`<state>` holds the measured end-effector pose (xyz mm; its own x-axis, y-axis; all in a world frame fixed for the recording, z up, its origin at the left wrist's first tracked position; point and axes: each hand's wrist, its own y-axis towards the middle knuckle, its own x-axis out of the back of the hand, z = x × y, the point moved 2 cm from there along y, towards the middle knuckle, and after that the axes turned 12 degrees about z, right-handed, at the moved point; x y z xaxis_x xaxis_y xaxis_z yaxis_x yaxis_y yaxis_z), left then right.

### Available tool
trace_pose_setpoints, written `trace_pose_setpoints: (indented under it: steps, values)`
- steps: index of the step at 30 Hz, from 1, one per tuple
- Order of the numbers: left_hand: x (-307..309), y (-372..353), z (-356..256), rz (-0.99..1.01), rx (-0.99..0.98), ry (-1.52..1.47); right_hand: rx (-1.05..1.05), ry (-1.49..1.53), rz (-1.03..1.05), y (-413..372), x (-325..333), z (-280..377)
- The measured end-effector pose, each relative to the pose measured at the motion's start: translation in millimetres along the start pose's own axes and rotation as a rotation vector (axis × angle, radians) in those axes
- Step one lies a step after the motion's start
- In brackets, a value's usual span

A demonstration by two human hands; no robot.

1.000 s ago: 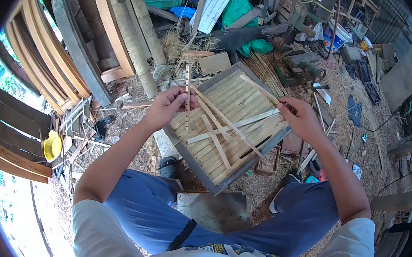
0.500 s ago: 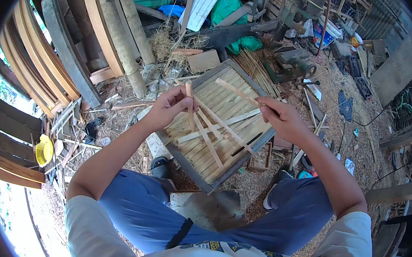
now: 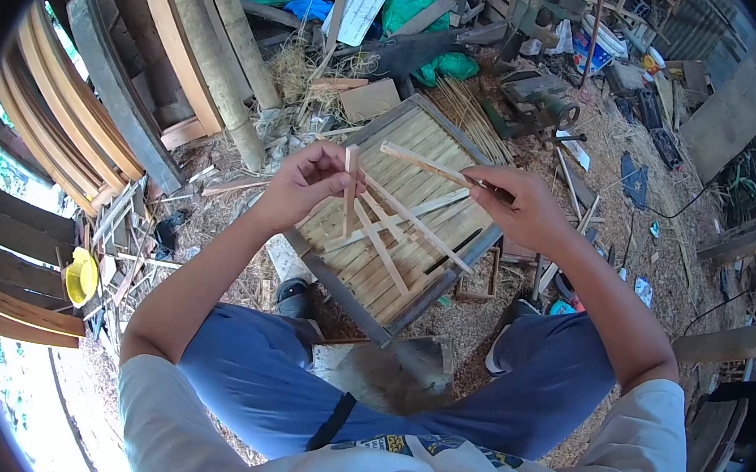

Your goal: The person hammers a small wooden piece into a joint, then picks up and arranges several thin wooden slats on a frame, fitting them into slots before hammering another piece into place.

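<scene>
My left hand (image 3: 318, 186) pinches a short wooden strip (image 3: 350, 184), held upright above the left side of a slatted board. Another wooden strip (image 3: 420, 161) is gripped in my right hand (image 3: 516, 203); it points left, its free end near the first strip but apart from it. Beneath my hands lies the wooden slatted panel (image 3: 374, 282) with a dark frame. Several loose strips cross each other on it, among them a long pale one (image 3: 419, 225). A thin dark slot or object (image 3: 453, 252) shows near its right edge.
A yellow bowl (image 3: 81, 277) stands at the left by stacked planks. Long timbers (image 3: 179, 39) lean at the upper left. A metal vise-like tool (image 3: 542, 111) sits beyond the panel on a shavings-covered floor. A small wooden box (image 3: 480, 276) lies right of the panel.
The strip in my right hand has swung flatter and shifted slightly left, closer to the upright strip. My left hand keeps its pinch, and the camera view has shifted a little.
</scene>
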<state>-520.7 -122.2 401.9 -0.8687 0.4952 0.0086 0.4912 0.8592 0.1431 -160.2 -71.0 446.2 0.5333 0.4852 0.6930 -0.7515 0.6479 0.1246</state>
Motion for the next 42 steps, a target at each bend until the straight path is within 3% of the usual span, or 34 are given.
trace_pose_setpoints:
  steps: [4, 10, 22, 25, 28, 34, 42]
  values:
    - [-10.1, -1.3, -21.8, -0.046, 0.025, -0.081, -0.077, 0.011, 0.027, -0.3, 6.5, 11.8]
    - [-8.0, -1.1, -17.3, 0.054, -0.086, 0.135, 0.085, -0.011, -0.019, -1.6, 6.8, 29.6]
    - [-19.6, -2.3, -9.7, 0.123, -0.015, 0.100, 0.033, -0.018, 0.047, -3.8, 3.1, 31.3]
    - [-20.8, -1.2, -8.4, 0.100, 0.097, 0.065, 0.012, -0.017, 0.051, -3.8, 2.6, 30.2]
    - [-21.6, 1.0, -1.6, 0.111, 0.073, -0.104, 0.043, -0.005, 0.027, -3.1, 0.4, 21.7]
    - [-29.0, 1.9, -8.7, 0.106, 0.129, 0.158, 0.012, 0.006, 0.060, -1.1, 2.8, 7.0]
    - [-34.8, 3.8, -15.6, 0.080, 0.017, 0.163, 0.118, -0.034, 0.011, 1.1, 1.7, 5.7]
